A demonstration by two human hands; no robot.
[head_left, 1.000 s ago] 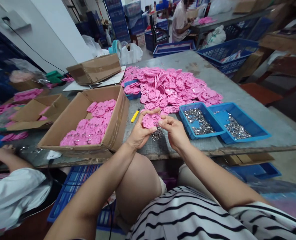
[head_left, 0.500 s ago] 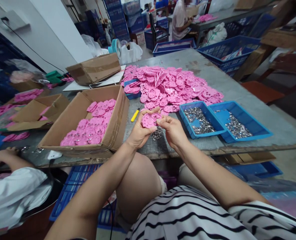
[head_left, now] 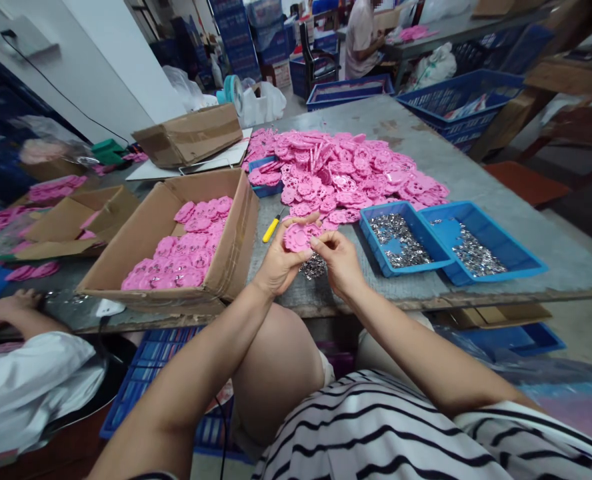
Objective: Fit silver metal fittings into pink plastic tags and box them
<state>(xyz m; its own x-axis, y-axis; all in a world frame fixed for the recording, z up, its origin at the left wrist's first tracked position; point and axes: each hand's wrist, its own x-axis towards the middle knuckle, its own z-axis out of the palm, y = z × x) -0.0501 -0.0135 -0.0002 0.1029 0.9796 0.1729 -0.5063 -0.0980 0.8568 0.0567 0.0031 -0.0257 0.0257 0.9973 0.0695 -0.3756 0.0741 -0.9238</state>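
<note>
My left hand (head_left: 279, 261) is closed around a pink flower-shaped plastic piece (head_left: 299, 238), thumb in front and fingers behind it. At the piece's right edge, the thumb and forefinger of my right hand (head_left: 340, 259) are pinched against it; any small part between those fingertips is hidden. Below the piece, a small heap of shiny metal parts (head_left: 314, 267) lies on the table, partly covered by my hands. A yellow-handled screwdriver (head_left: 271, 230) lies left of my hands. Beyond them spreads a large pile of similar pink pieces (head_left: 346, 170).
Two blue trays (head_left: 401, 272) (head_left: 519, 272) with small metal parts stand on the right. On the left, an open cardboard box (head_left: 151, 217) contains rows of pink pieces. A co-worker's hand (head_left: 13, 307) is at the far left; another person (head_left: 360, 40) sits in the background.
My right hand has shifted slightly left, its fingertips still against the piece's right edge. The piece stays in my left hand with a slight change of tilt.
</note>
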